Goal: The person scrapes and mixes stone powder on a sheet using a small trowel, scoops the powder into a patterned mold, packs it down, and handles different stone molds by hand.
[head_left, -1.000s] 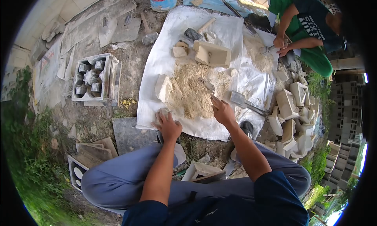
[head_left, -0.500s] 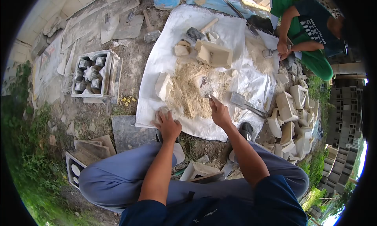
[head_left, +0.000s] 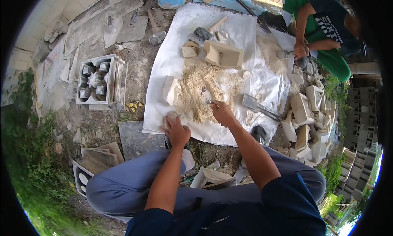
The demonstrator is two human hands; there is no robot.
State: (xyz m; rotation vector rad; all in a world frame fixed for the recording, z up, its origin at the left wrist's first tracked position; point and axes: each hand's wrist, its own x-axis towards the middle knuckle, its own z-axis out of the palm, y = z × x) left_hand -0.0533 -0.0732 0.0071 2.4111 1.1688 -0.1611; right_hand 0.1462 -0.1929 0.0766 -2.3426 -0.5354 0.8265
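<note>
bucket (head_left: pixel 171 0): white letters on red, partly legible as "ppon". co-worker's shirt (head_left: pixel 332 19): large white print, unclear. wearer's shirt (head_left: pixel 229 211): small white script, unreadable.

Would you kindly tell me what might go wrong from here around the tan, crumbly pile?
The right hand could scatter the tan, crumbly pile off the white woven sheet. The left hand, resting at that sheet's near edge, might drag it into folds. The rough, pale block fragment, beside the pile, could scrape either hand.
</note>
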